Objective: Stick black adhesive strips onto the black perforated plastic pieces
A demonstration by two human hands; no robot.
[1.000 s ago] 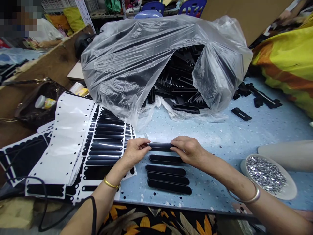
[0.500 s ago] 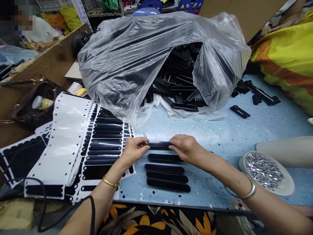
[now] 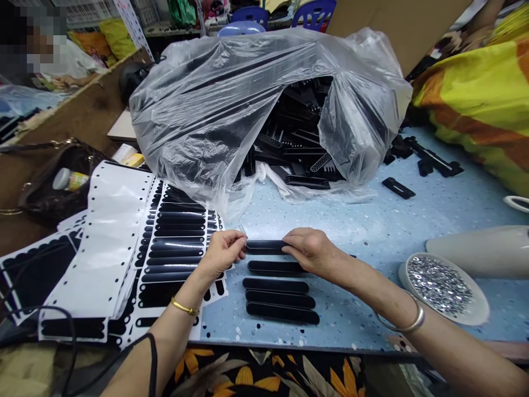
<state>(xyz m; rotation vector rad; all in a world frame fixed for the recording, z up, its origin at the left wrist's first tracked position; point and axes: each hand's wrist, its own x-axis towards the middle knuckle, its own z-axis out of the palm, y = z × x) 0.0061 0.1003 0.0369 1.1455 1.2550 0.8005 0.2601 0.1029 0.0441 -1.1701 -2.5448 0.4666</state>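
A long, thin black strip with rounded ends (image 3: 264,247) lies level over the blue speckled table. At its right end, my right hand (image 3: 309,251) is closed in a pinch. My left hand (image 3: 225,253) has its fingers curled together, thumb and forefinger against the strip's left tip; whether anything else is between them is hidden. Several similar black strips (image 3: 281,298) lie in a row below, the topmost partly covered by my right hand. Left of my left hand are white sheets carrying black oval stickers (image 3: 176,242), and a small clear piece (image 3: 241,228) lies just above it.
A clear plastic bag (image 3: 198,110) full of black plastic parts (image 3: 297,132) stands behind. A white bowl of small metal pieces (image 3: 442,289) sits at right, beside a grey-white cylinder (image 3: 475,251). A dark bag (image 3: 53,187) and a cable (image 3: 152,353) are at left.
My left hand has drawn slightly left, its fingers more curled at the strip's tip. The strip's upper face looks less shiny. My right hand keeps its pinch; the view has shifted slightly.
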